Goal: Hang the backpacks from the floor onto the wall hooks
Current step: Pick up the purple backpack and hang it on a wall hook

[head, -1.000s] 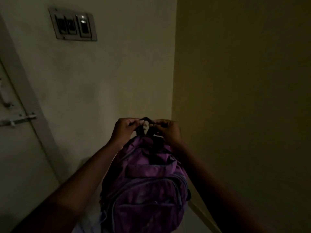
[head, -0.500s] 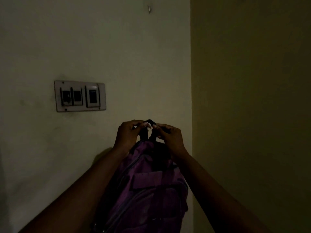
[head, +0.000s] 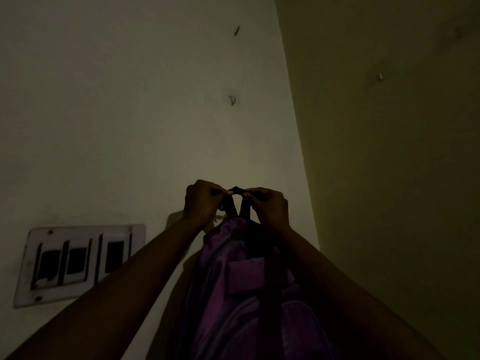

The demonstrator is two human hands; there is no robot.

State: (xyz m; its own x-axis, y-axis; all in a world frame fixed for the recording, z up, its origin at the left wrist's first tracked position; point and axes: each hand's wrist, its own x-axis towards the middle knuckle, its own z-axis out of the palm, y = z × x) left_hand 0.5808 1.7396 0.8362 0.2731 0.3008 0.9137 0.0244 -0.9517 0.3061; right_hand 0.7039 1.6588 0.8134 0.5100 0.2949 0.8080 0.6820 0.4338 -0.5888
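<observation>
purple backpack (head: 249,294) hangs from its black top loop (head: 237,189), pinched between my left hand (head: 202,201) and right hand (head: 270,206), below a wall hook (head: 232,100), near a switch plate (head: 78,263).

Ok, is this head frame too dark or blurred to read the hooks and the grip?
Head view: very dim, lower corners near black; the purple backpack is only a dull tint. The left hand and right hand are silhouettes, yet their pinch on the black loop shows. The nearest hook is small and soft, the switch plate smeared, and the wall corner bows.
</observation>
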